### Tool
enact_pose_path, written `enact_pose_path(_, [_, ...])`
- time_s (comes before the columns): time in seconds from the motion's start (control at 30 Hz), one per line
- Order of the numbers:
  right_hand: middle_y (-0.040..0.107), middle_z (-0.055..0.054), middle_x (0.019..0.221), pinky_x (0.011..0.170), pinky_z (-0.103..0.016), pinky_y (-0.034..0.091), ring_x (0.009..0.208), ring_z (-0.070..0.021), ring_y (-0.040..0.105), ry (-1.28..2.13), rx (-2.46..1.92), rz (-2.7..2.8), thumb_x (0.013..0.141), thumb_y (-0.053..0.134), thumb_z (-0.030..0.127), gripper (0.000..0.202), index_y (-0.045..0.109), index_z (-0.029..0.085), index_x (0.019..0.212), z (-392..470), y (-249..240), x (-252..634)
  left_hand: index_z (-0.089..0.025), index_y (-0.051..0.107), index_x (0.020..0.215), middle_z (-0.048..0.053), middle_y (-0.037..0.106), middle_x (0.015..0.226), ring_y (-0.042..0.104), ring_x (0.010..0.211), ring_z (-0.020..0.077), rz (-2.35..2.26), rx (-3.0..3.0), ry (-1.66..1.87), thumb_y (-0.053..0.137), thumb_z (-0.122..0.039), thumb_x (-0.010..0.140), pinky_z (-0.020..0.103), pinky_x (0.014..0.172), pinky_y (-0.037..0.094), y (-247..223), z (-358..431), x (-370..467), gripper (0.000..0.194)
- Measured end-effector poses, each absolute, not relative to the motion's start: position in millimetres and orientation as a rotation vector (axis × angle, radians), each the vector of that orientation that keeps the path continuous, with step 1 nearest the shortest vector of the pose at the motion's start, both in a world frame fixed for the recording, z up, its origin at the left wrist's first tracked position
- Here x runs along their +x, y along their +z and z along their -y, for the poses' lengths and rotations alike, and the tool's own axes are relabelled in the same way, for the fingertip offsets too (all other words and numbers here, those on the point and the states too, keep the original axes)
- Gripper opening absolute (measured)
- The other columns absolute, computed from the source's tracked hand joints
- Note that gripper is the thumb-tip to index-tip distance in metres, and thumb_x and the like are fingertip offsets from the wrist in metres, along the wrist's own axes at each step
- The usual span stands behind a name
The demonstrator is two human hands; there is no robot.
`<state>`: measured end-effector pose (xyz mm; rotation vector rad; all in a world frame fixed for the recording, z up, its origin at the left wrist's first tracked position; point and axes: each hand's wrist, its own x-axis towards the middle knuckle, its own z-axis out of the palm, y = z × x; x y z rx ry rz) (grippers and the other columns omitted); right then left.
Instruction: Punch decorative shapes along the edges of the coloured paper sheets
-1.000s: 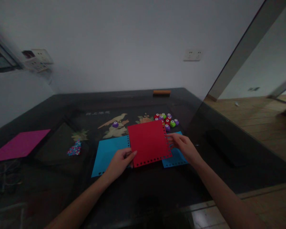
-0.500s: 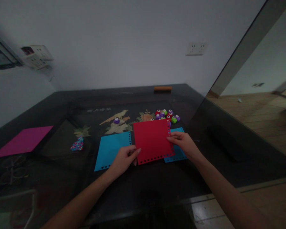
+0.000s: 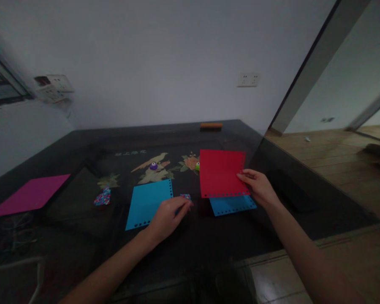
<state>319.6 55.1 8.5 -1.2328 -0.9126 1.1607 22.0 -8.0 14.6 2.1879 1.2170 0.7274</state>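
In my right hand, a red sheet with punched holes along its right and lower edges is pinched by its right side. It is raised over a second blue sheet, hiding much of it. My left hand is closed, thumb against fingers, around a small pink-and-blue speckled piece that shows past its fingertips. Under and beside that hand lies a blue sheet with holes along two edges. A green eye bead peeks out at the red sheet's left edge.
A purple eye bead sits on the table's bird picture. To the left are another speckled piece and a magenta sheet. An orange-brown bar lies near the wall, and a dark flat object at right.
The red sheet has moved right and up in my right hand, now covering most of the bead pile. My left hand has let go of it, and a speckled piece now shows at its fingertips.
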Motion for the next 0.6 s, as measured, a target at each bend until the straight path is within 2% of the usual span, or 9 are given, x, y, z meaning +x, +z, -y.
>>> enact_pose_path(0.1, [0.068, 0.000, 0.065, 0.051, -0.026, 0.051, 0.053, -0.0138, 0.062, 1.083, -1.297, 0.869, 0.043, 0.086, 0.031, 0.038, 0.064, 0.019, 0.072, -56.2, 6.4, 347.4, -0.020, 0.062, 0.097, 0.007, 0.066, 0.097, 0.060, 0.092, 0.0201, -1.075, 2.296, 0.733, 0.038, -0.026, 0.094, 0.034, 0.085, 0.045, 16.0, 9.7, 46.7, 0.025])
enact_pose_path(0.23, [0.069, -0.001, 0.066, 0.051, -0.026, 0.051, 0.052, -0.0142, 0.062, 1.064, -1.372, 0.865, 0.044, 0.086, 0.030, 0.037, 0.067, 0.018, 0.074, -48.9, -5.7, 370.1, -0.019, 0.056, 0.102, 0.009, 0.059, 0.104, 0.055, 0.098, 0.0209, -1.035, 2.324, 0.931, 0.041, -0.015, 0.090, 0.036, 0.088, 0.046, 5.1, 8.5, 81.1, 0.020])
enact_pose_path(0.37, [0.069, -0.001, 0.063, 0.049, -0.025, 0.048, 0.051, -0.0133, 0.061, 1.093, -1.442, 0.891, 0.047, 0.085, 0.028, 0.035, 0.069, 0.016, 0.076, -40.5, -16.8, 374.2, -0.018, 0.050, 0.114, 0.011, 0.054, 0.114, 0.051, 0.108, 0.0220, -1.061, 2.352, 0.987, 0.043, -0.009, 0.087, 0.039, 0.095, 0.044, -11.8, 7.6, 90.1, 0.029])
enact_pose_path(0.6, [0.066, 0.001, 0.062, 0.050, -0.024, 0.044, 0.051, -0.0120, 0.058, 1.068, -1.528, 1.040, 0.052, 0.082, 0.029, 0.033, 0.068, 0.016, 0.080, -41.6, -24.5, 372.8, -0.019, 0.046, 0.123, 0.013, 0.048, 0.127, 0.047, 0.119, 0.0247, -1.147, 2.375, 0.892, 0.042, -0.011, 0.087, 0.045, 0.101, 0.041, -22.3, 6.3, 86.6, 0.037])
